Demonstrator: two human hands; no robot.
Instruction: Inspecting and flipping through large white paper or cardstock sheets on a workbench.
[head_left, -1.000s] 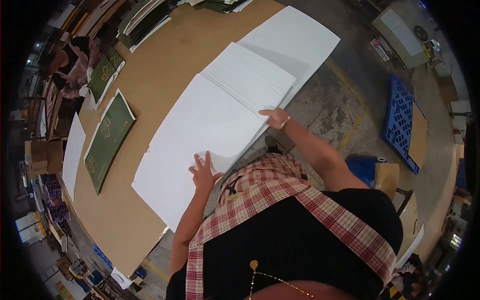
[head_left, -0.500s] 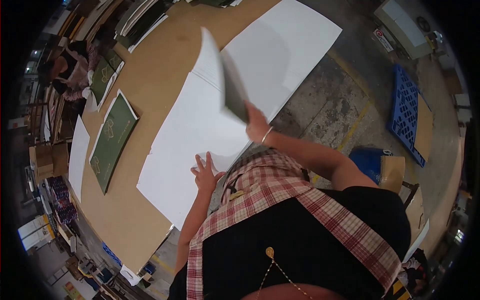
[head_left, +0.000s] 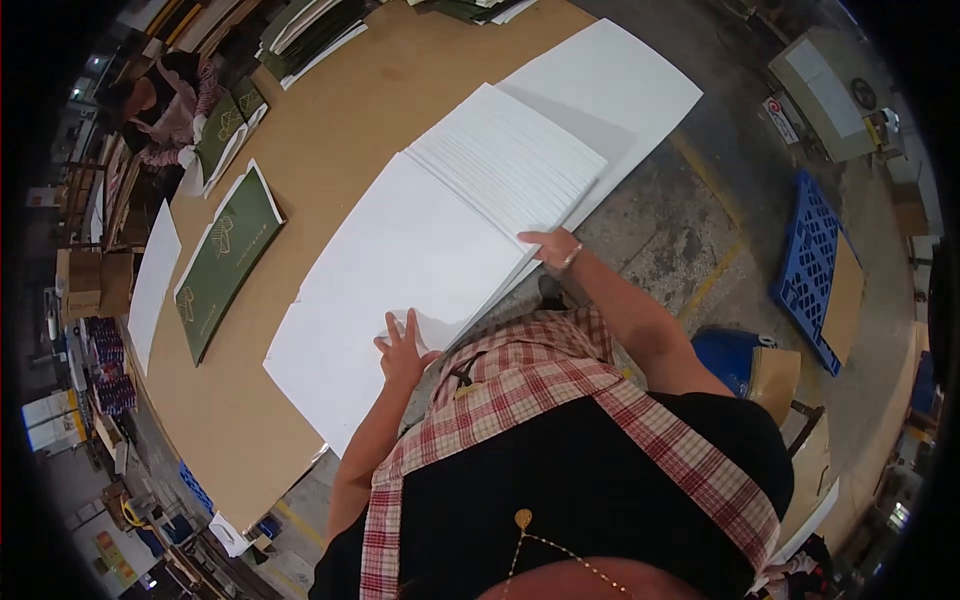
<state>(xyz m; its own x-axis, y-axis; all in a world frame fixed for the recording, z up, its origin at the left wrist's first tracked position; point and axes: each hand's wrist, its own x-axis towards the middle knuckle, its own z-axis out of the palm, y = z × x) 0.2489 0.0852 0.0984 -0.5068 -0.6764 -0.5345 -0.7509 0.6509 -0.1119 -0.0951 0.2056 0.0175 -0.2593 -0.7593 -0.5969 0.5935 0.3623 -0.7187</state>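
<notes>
1. At the near edge of a brown table (head_left: 350, 120), the left hand (head_left: 403, 358) lies palm down, fingers spread wide, on a large white sheet (head_left: 390, 240), grasping nothing.

2. Farther right along that edge, the right hand (head_left: 555, 246) meets the near corner of a fanned stack (head_left: 505, 150), one finger extended over the top; whether the fingers beneath pinch any paper cannot be told.

3. The likeliest trouble lies in the fanned stack: an uneven tug from the right hand could skew its leaves and ruin their regular spacing.

4. A light press from the left hand might let the large white sheet creep past the table's near edge; too heavy a press could crease it.

5. The fanned stack is plain white, its leaves stepped into tight parallel lines. It sits between the large white sheet, smooth but for a small nick on its far side, and a right-hand white sheet (head_left: 640, 80), which carries a soft shadow.

6. Toward the table's far edge lies a green panel (head_left: 228, 265) with gold line drawings; beyond it, a co-worker (head_left: 170, 120) handles similar green pieces (head_left: 222, 148).
</notes>
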